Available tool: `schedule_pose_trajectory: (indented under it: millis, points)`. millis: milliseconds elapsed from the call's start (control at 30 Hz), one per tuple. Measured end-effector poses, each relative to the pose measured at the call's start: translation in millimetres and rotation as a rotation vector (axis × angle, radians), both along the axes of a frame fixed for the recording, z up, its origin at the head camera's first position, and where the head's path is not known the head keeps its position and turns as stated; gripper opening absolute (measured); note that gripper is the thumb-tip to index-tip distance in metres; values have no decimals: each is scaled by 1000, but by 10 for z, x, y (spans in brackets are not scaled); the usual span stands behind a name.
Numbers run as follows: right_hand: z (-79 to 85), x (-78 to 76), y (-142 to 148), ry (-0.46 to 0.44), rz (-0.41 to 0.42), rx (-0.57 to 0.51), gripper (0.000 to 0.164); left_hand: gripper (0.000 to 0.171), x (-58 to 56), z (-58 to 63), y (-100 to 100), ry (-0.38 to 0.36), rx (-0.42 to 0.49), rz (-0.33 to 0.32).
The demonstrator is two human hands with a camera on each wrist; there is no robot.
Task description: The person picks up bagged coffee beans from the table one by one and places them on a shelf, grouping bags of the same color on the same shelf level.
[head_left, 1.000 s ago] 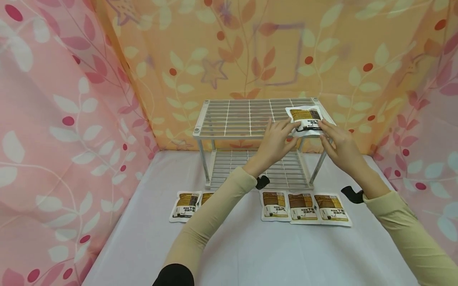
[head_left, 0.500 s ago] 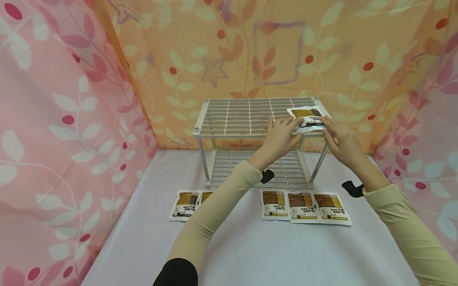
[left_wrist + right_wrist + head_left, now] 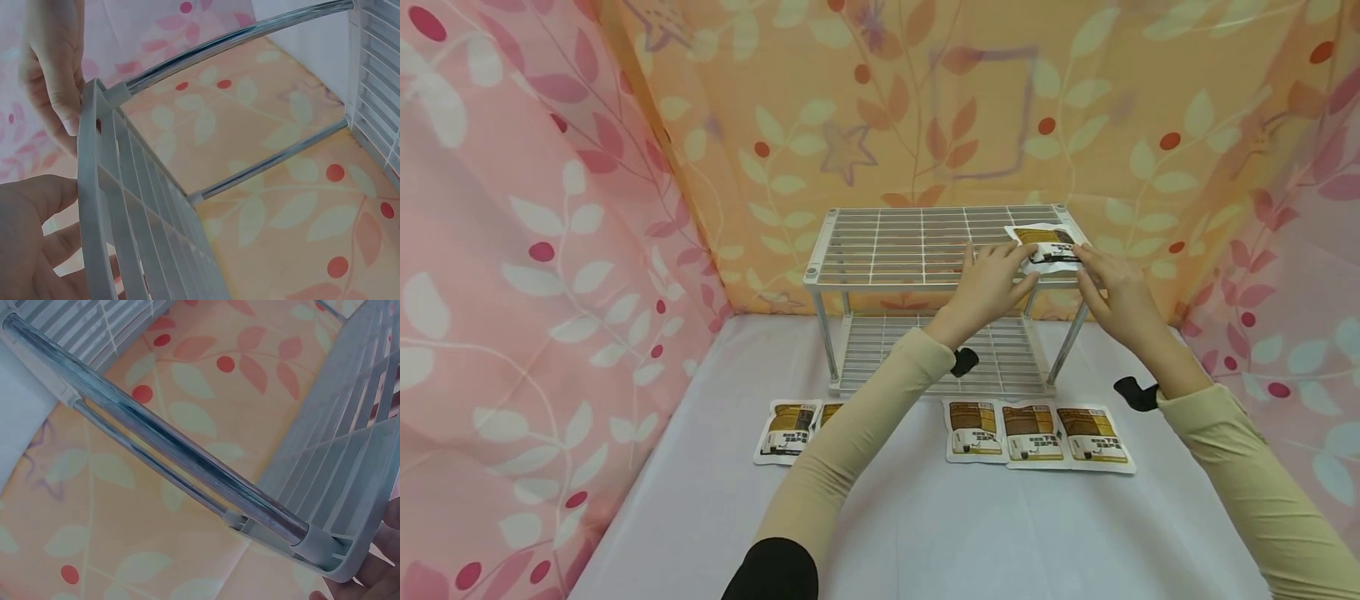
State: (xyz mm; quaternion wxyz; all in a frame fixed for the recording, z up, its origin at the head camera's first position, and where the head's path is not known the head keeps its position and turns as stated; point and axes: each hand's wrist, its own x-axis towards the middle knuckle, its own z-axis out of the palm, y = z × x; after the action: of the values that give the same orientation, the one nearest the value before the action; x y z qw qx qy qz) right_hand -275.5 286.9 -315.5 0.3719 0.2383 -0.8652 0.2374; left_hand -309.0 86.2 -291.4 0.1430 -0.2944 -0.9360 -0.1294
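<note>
A white, brown and gold printed pouch (image 3: 1048,247) lies on the right end of the white wire rack's top shelf (image 3: 895,242). My left hand (image 3: 992,283) is at its left edge with fingertips touching it, the fingers spread and extended. At the pouch's right edge, my right hand (image 3: 1116,292) lays its fingertips, its thumb lower, by the shelf's front corner. In the left wrist view, the left thumb (image 3: 53,194) is against the shelf's front rim. Only some fingers of the right hand (image 3: 375,575) show beside the shelf corner in the right wrist view.
Three similar pouches (image 3: 1036,433) lie side by side in front of the rack. Another pouch (image 3: 786,432) lies further left, with one beside it partly behind my left sleeve (image 3: 857,442). Metal posts (image 3: 1067,343) join the top shelf to the lower shelf (image 3: 891,350). Patterned cloth (image 3: 880,100) stands behind.
The pouch has come down flatter onto the shelf and shifted slightly right and back. My left hand has moved slightly right with it; my right hand has barely moved.
</note>
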Motion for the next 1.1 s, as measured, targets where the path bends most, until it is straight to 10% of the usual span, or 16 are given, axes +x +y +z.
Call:
schedule_pose_trajectory:
  millis: [1100]
  points:
    - [40,17,-16,-64,-28,-47,37,53,-14,-4,14,7,1,-5]
